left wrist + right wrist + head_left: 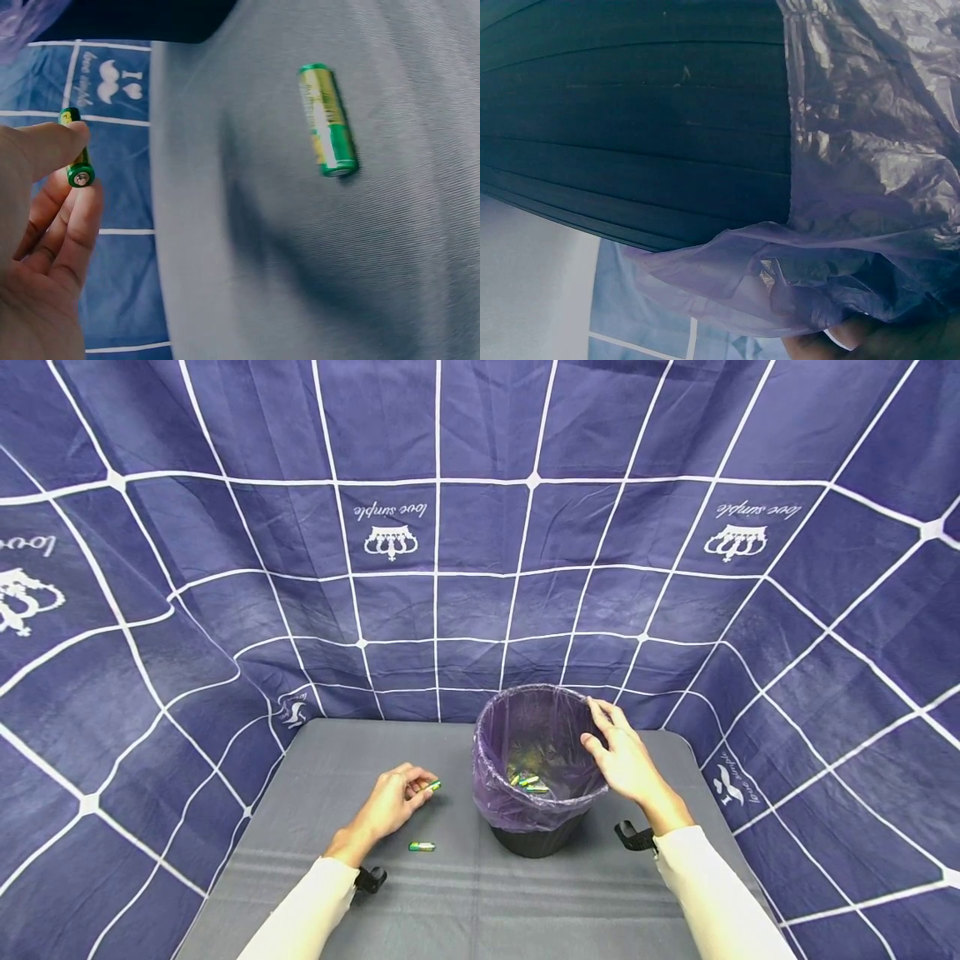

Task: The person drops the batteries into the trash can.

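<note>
My left hand (392, 797) pinches a green and yellow AA battery (76, 148) between thumb and fingers, raised over the grey surface left of a trash bin. A second battery (422, 846) lies on the surface nearer to me; in the left wrist view this loose battery (328, 120) shows to the right of the hand. The black trash bin (531, 842) has a purple bag (501, 802) folded over its rim. Several batteries (528, 782) lie inside at the bottom. My right hand (626, 760) holds the bin's right rim, thumb toward the inside, fingers against the bag (780, 281).
The grey surface (352, 743) is backed and flanked by blue cloth (472, 610) with white grid lines. Black wrist straps (633, 837) show at both sleeves. The bin stands upright right of centre, its tall wall (630, 112) filling much of the right wrist view.
</note>
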Available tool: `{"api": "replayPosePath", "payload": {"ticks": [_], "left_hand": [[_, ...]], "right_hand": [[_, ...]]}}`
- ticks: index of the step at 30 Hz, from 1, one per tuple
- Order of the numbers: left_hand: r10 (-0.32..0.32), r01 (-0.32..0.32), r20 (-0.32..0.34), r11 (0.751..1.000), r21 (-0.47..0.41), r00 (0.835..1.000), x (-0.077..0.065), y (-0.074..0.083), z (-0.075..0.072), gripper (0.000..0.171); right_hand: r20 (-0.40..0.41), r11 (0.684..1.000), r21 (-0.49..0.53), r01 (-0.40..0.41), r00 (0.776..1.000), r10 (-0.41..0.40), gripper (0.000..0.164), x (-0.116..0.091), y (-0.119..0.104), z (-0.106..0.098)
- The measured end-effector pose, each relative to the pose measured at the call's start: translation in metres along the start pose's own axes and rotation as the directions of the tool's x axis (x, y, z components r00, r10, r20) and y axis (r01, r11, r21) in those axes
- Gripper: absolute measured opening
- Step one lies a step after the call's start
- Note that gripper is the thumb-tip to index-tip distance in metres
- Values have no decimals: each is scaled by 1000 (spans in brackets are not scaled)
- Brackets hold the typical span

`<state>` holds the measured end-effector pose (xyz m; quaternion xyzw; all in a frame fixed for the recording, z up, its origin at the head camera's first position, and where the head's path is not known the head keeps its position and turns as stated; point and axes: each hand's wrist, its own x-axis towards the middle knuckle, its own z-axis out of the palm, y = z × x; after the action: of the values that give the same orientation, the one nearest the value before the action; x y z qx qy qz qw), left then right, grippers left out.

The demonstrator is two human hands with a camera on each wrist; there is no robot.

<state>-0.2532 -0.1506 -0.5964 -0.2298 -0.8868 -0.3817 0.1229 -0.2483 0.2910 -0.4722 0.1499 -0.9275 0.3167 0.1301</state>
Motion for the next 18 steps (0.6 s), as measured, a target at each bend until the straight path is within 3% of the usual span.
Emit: {"api": "replayPosePath", "payload": {"ticks": [9,18], "left_hand": [[45,-45,-21,999,-5,999,13,17,-16,35],[119,-118,-78,993,22,990,33,39,-30,33]], "right_hand": [[0,1000,4,7,1000,-7,68,-2,0,3],[-11,1000,6,7,1000,-7,69,0,2,2]]}}
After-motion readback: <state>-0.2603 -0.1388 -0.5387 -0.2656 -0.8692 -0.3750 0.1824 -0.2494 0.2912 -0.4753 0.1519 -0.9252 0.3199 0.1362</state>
